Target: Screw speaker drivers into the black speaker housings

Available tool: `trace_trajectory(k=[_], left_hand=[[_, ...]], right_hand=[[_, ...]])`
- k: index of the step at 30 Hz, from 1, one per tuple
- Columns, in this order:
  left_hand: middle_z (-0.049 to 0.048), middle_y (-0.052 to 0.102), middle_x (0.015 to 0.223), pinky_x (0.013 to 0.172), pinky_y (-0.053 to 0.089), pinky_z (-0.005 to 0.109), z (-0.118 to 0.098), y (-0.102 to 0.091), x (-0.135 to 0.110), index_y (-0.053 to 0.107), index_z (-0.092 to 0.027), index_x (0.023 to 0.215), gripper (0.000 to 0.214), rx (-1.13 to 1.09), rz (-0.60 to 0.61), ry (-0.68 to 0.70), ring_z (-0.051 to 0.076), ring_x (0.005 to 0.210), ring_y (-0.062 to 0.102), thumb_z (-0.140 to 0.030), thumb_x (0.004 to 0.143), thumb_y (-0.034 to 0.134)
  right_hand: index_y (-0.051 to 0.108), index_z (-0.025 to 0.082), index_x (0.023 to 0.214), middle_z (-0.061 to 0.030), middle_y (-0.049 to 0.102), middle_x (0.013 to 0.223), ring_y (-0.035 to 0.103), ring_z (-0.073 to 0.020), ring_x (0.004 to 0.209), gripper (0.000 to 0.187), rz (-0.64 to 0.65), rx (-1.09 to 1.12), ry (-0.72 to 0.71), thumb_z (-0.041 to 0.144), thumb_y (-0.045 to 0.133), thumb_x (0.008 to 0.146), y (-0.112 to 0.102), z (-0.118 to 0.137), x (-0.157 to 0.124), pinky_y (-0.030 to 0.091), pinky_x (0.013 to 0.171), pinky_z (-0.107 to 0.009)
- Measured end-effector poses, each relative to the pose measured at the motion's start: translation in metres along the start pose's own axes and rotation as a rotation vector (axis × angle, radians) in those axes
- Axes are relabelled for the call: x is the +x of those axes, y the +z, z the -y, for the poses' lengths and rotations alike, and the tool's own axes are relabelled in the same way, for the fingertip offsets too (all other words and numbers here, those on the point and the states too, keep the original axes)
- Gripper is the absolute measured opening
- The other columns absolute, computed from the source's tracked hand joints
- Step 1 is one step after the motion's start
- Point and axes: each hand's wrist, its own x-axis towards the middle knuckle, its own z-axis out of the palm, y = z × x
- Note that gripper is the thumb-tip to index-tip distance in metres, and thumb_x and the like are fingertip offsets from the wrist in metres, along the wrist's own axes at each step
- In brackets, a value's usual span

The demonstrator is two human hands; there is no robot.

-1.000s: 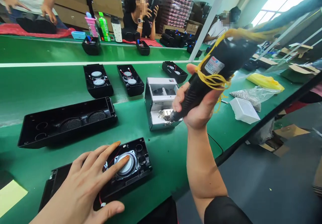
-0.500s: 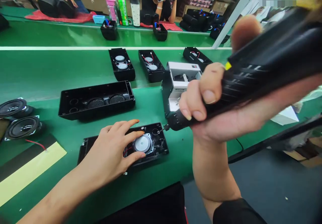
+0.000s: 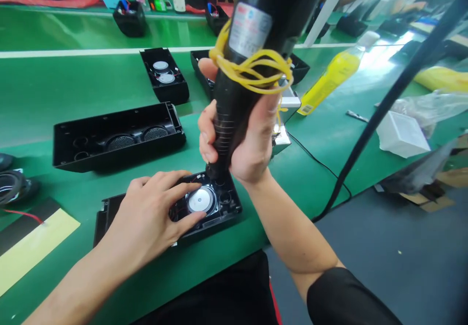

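My right hand [image 3: 252,144] is wrapped around a black electric screwdriver [image 3: 234,105], held upright with its nose down at the far edge of a speaker housing [image 3: 230,188]. Yellow bands are looped about the tool's upper body. The bit's tip is hidden from sight. My left hand [image 3: 153,208] lies over the housing, thumb and index finger on either side of a round speaker driver [image 3: 200,200] with a silvery back. That hand covers the middle of the housing.
Behind sits an open black shell [image 3: 117,137] with two grilles. Loose speakers [image 3: 12,186] and a yellow strip [image 3: 40,247] lie left. Farther off is another housing [image 3: 164,76]. A yellow bottle [image 3: 332,79], white box [image 3: 402,132] and slanting black cable [image 3: 387,105] are right.
The screwdriver has swung from a slant to upright, its nose now down at the housing. My left hand keeps its place on the driver. The view has shifted rightward and down.
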Motion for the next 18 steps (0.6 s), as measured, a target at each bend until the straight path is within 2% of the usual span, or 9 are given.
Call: trace_trajectory(k=[6, 12, 18], left_hand=[[0.0035, 0.073, 0.136, 0.092, 0.048, 0.054, 0.000, 0.000, 0.000, 0.077, -0.037, 0.119, 0.041, 0.009, -0.033, 0.000, 0.036, 0.112, 0.072, -0.067, 0.096, 0.062], [0.0045, 0.073, 0.136, 0.091, 0.048, 0.053, 0.001, 0.001, 0.000, 0.077, -0.036, 0.117, 0.042, 0.019, -0.027, 0.000, 0.036, 0.114, 0.072, -0.069, 0.096, 0.061], [0.0052, 0.073, 0.137, 0.091, 0.047, 0.055, 0.002, 0.001, 0.000, 0.075, -0.035, 0.122, 0.042, 0.010, -0.028, 0.014, 0.038, 0.116, 0.071, -0.066, 0.096, 0.063]], right_hand=[[0.052, 0.028, 0.091, 0.0063, 0.058, 0.068, 0.050, -0.0121, 0.044, 0.057, 0.023, -0.030, 0.030, 0.085, 0.049, 0.093, -0.003, -0.013, 0.001, 0.042, 0.039, -0.024], [0.049, 0.030, 0.093, 0.0072, 0.057, 0.069, 0.050, -0.0135, 0.046, 0.053, -0.010, -0.031, 0.074, 0.082, 0.052, 0.092, 0.000, -0.010, -0.004, 0.043, 0.042, -0.027], [0.051, 0.031, 0.100, 0.0081, 0.056, 0.068, 0.047, -0.0124, 0.045, 0.057, -0.001, -0.018, 0.104, 0.086, 0.054, 0.087, -0.001, -0.014, -0.003, 0.043, 0.041, -0.028]])
